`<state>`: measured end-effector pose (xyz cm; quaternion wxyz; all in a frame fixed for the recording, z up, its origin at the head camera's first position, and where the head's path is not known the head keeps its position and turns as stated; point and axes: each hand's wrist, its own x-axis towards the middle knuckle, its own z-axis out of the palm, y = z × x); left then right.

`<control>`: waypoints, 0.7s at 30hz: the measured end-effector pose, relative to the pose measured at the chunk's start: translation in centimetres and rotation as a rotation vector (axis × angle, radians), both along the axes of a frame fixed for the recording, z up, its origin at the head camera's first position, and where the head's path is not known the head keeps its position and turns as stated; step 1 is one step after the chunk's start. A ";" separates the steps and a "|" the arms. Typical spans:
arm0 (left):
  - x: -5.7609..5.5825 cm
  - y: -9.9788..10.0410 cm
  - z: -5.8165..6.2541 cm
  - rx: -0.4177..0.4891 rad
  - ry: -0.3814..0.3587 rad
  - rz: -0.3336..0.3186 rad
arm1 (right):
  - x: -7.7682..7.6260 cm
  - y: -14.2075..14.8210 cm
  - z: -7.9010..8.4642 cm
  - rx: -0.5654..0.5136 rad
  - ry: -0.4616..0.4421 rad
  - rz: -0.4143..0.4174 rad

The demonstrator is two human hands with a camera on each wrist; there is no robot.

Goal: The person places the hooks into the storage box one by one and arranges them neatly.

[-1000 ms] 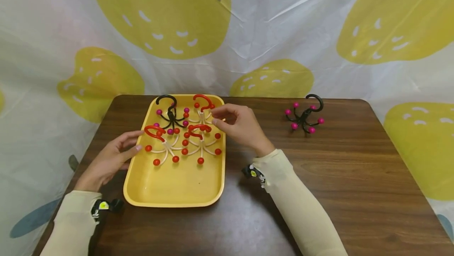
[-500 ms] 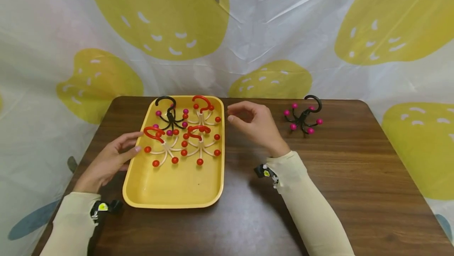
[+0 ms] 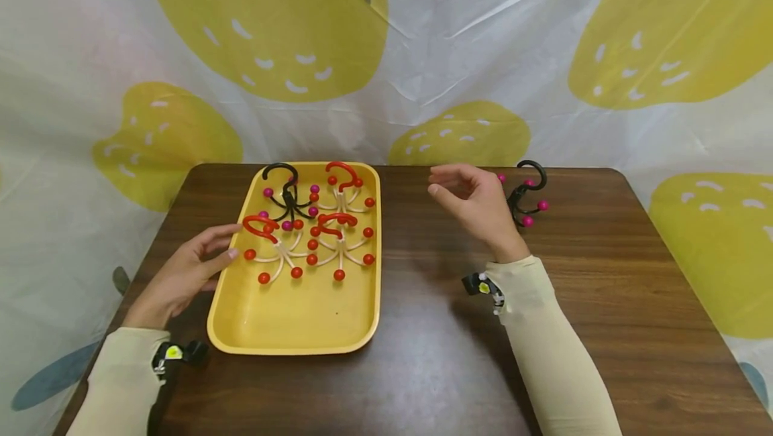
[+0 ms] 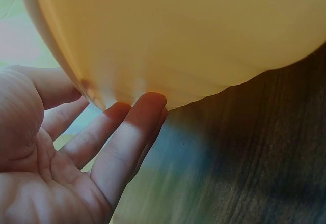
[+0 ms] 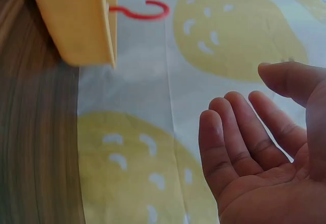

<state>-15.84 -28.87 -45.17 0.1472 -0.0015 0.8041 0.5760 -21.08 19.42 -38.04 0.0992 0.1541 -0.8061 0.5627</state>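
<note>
My left hand holds the left side of a yellow tray, thumb at the rim. In the left wrist view, its fingertips press against the outer wall. The tray bears three white pieces with red hooked handles and thin legs ending in red balls, and a black piece of the same form with magenta balls. My right hand hovers over the table right of the tray, loosely curled and holding nothing. Beyond it stands another black piece with magenta balls, partly covered by the hand.
The tray sits on a dark wooden table. A white cloth printed with yellow lemons hangs behind and beside it. In the right wrist view a red hook sticks out beyond the tray's rim.
My right hand has left the back red-hooked piece in the tray and moved right across the table, now overlapping the lone black piece. My left hand has stayed at the tray.
</note>
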 end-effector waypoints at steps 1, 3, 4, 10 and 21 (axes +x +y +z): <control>0.0 0.0 0.0 0.000 0.000 -0.001 | -0.1 0.5 0.0 -0.006 0.008 -0.012; -0.1 0.0 0.0 0.002 -0.001 0.000 | -0.3 1.5 0.1 -0.021 0.019 -0.044; -0.1 0.0 -0.1 0.002 -0.001 0.001 | -0.4 2.0 0.1 -0.027 0.025 -0.061; -0.1 -0.1 0.0 -0.004 0.000 0.003 | -0.4 4.7 0.3 -0.024 0.068 -0.145; 0.0 0.0 0.1 -0.015 -0.001 0.005 | 0.1 8.3 0.2 -0.012 0.105 -0.284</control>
